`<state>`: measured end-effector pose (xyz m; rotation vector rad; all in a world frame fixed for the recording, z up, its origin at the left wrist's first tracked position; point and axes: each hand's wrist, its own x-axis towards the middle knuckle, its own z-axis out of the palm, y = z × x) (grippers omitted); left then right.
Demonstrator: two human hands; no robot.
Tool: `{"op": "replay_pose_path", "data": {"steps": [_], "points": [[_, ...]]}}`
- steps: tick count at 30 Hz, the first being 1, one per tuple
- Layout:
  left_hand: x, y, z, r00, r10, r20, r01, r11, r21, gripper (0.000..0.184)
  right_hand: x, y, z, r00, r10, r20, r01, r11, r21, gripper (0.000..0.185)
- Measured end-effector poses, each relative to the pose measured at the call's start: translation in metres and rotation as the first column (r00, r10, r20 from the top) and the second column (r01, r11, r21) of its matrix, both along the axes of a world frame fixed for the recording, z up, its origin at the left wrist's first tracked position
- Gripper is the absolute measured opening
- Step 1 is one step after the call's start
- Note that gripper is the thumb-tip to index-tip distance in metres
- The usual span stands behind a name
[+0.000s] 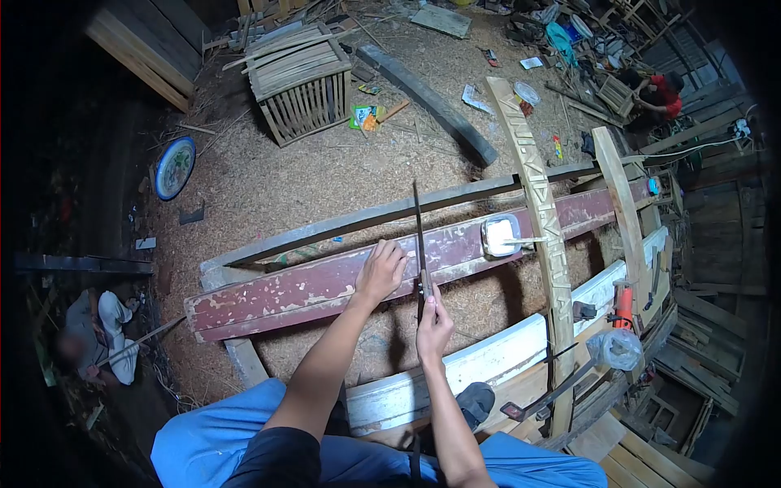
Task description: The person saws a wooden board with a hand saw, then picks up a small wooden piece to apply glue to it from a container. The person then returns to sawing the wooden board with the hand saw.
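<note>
A long, worn red-painted wooden beam [317, 281] lies across in front of me, its paint flaking to pale patches. My left hand [382, 271] rests on top of it, fingers bent a little and laid on the surface. Just to its right, my right hand [434, 325] is closed around the handle of a long knife [420, 232]. The narrow dark blade points away from me and crosses above the beam; whether its edge touches the wood I cannot tell. A square plastic tub of white paste [499, 236] stands on the beam further right, with a stick lying across it.
A carved board [538, 191] and a plain board [618, 195] lie across the beam. A white-painted beam [455, 376] is near my knees, an orange power tool [623, 307] to the right. Beyond are a slatted crate [301, 93] and two people, far left and far right.
</note>
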<state>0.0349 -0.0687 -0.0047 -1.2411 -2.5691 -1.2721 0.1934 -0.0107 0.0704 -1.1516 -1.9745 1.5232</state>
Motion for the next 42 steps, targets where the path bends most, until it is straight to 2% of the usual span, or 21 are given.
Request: {"op": "replay_pose_path", "data": {"steps": [1,6,8,12,20,23,30,36,38,42], "points": [[0.000,-0.001,0.000,1.000,0.002,0.000,-0.002,1.000,0.002,0.013,-0.001,0.003,-0.001,1.000,0.026,0.009,-0.025,0.999,-0.035,0.042],[0.000,-0.001,0.001,1.000,-0.002,0.016,0.002,1.000,0.021,0.012,-0.010,0.008,-0.008,0.995,0.092,0.032,-0.092,0.996,0.011,0.039],[-0.001,-0.003,-0.004,1.000,-0.008,0.011,0.007,1.000,0.004,0.013,-0.011,0.008,-0.007,0.984,0.097,0.150,-0.088,0.994,-0.067,0.039],[0.000,-0.001,0.000,1.000,-0.017,0.004,0.017,1.000,-0.021,0.014,-0.012,0.002,-0.003,0.983,0.100,0.157,-0.101,0.995,0.002,0.039],[0.000,0.000,0.001,1.000,-0.002,0.013,0.002,1.000,0.012,0.013,-0.010,0.004,-0.018,0.997,0.072,-0.028,-0.071,0.997,0.030,0.042],[-0.001,0.000,0.001,1.000,-0.002,-0.005,0.002,1.000,0.024,0.014,-0.007,0.003,-0.018,0.998,0.061,0.000,-0.061,0.998,-0.020,0.043],[0.000,0.000,0.001,1.000,0.007,0.002,-0.007,1.000,0.020,0.013,-0.008,0.001,-0.023,0.999,0.021,-0.027,-0.019,0.999,0.043,0.044],[-0.001,0.000,0.001,1.000,0.009,-0.008,-0.009,0.999,0.053,0.014,-0.014,0.003,-0.019,0.996,0.079,0.046,-0.079,0.997,0.009,0.043],[0.001,-0.001,0.001,1.000,0.014,-0.005,-0.014,0.998,0.053,0.014,-0.013,-0.002,-0.014,0.993,0.075,0.089,-0.080,0.995,0.054,0.043],[0.000,0.001,0.000,1.000,0.013,-0.007,-0.013,0.998,0.059,0.014,-0.013,-0.012,-0.016,1.000,0.001,0.013,-0.001,0.999,0.047,0.042]]}}
